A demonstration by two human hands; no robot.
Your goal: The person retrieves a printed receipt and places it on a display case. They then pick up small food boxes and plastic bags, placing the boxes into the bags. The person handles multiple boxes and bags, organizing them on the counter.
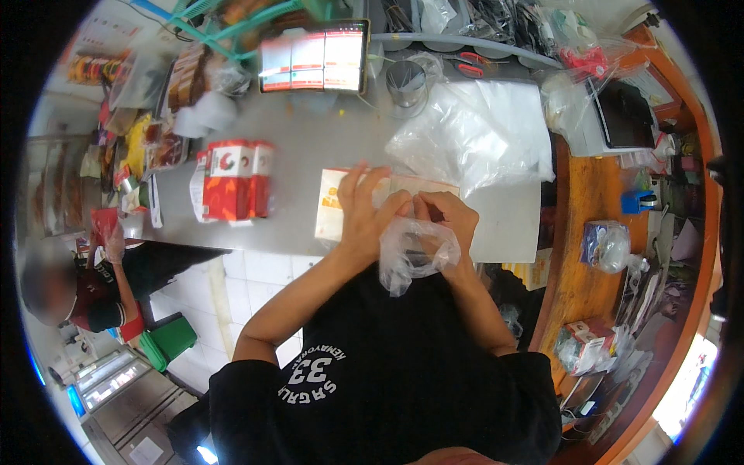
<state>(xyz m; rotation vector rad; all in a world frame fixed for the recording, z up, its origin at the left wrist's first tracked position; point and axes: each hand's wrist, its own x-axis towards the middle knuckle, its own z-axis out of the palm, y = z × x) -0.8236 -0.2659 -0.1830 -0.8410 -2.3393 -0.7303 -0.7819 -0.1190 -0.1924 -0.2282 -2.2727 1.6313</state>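
Note:
My left hand [367, 210] and my right hand [449, 216] meet at the fingertips above the edge of a metal counter. A small clear plastic bag [419, 253] hangs below them, in front of my black shirt, and both hands pinch its upper part. The exact spot between the fingertips is hidden. Two fingers of my left hand are stretched out over a cream carton with yellow print [330, 204]. This carton lies flat on the counter [290, 232], partly covered by my hands. What the bag holds cannot be made out.
Red and white boxes [229, 189] stand to the left. Clear plastic sheets or bags [476, 133] are spread at the right. Behind are a lit tablet [314, 58], a metal cup [406, 84] and red-handled scissors [469, 70]. Another person [96, 279] holds a red packet [104, 224].

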